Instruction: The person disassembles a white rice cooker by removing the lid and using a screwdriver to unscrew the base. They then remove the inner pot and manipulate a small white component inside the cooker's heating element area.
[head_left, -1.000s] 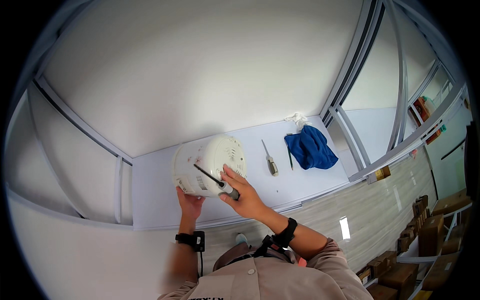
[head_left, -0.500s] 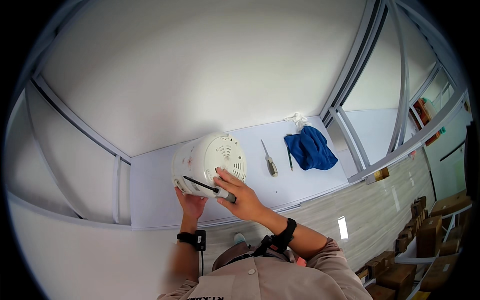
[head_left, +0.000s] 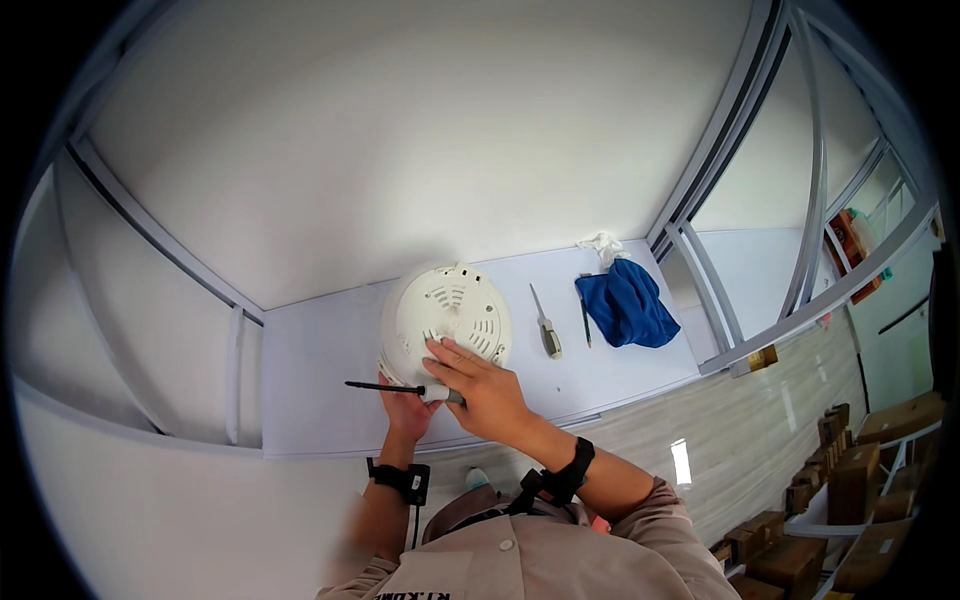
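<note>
A white round appliance (head_left: pixel 420 320), shaped like a rice cooker, has its vented base turned up toward me over the white table. Low on its near side, my left hand (head_left: pixel 408 410) grips it, the fingertips partly hidden by the body. The fingers of my right hand (head_left: pixel 485 393) lie across the base. Held in that same hand is a screwdriver (head_left: pixel 385 386) with a black shaft and a pale grey handle, its tip pointing left. A second screwdriver (head_left: pixel 548 335) lies on the table to the right, beside a thin dark green stick (head_left: pixel 586 323).
A crumpled blue cloth (head_left: pixel 632 305) lies at the table's right, with a crumpled white cloth or tissue (head_left: pixel 603 247) behind it. Metal frame posts (head_left: pixel 712 295) stand at the right edge. Brown boxes (head_left: pixel 855 485) sit on racks at lower right.
The appliance has swung to the right and tipped so its base faces up more. Both hands moved with it, and the held screwdriver now points more directly left.
</note>
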